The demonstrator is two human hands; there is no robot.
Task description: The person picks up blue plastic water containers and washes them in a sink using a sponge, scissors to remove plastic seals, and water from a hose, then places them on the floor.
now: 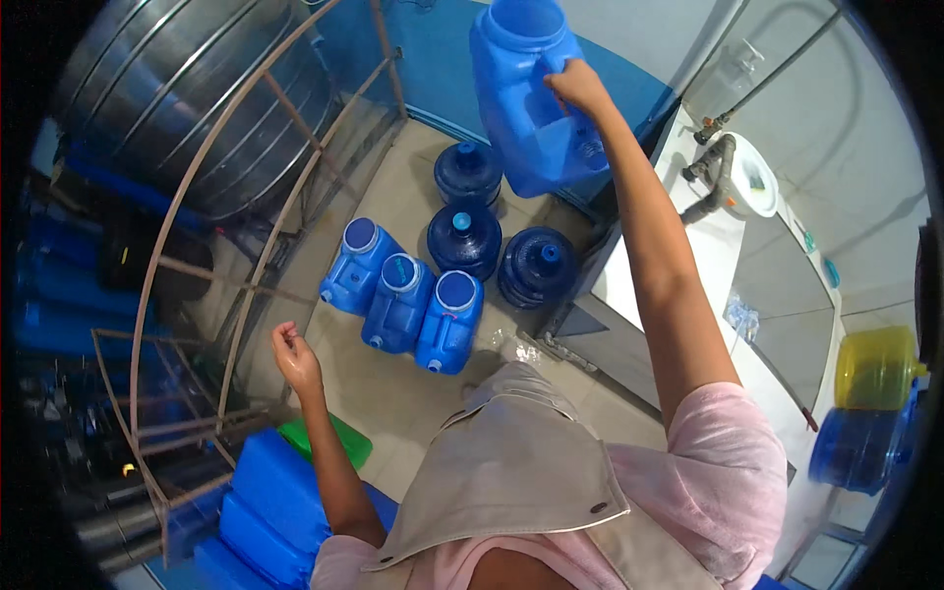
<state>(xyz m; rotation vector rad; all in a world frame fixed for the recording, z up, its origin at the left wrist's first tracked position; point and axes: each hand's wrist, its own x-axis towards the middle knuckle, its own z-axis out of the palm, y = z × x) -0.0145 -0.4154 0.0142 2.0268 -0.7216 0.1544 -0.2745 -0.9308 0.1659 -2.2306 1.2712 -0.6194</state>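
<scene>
My right hand [577, 87] grips the handle of a blue plastic water container [509, 110], raised at the top of the view with its wide round mouth uncovered. My left hand [297, 361] hangs at the left, fingers curled, with nothing in it. On the floor stand several blue slim water containers with round lids and small spouts, among them a left one [358, 269], a middle one [397, 310] and a right one [450, 328]. Behind and beside them stand dark blue round water bottles, one at the back [467, 173], one in the middle [464, 240] and one at the right [537, 267].
A metal frame [254, 287] and a large steel tank [199, 96] stand at the left. Blue containers [273, 501] and a green one [346, 440] lie near my left arm. At the right are a white counter [627, 295], a pipe fitting [719, 177] and a white round lid or basin [754, 177]. Water wets the floor [520, 348].
</scene>
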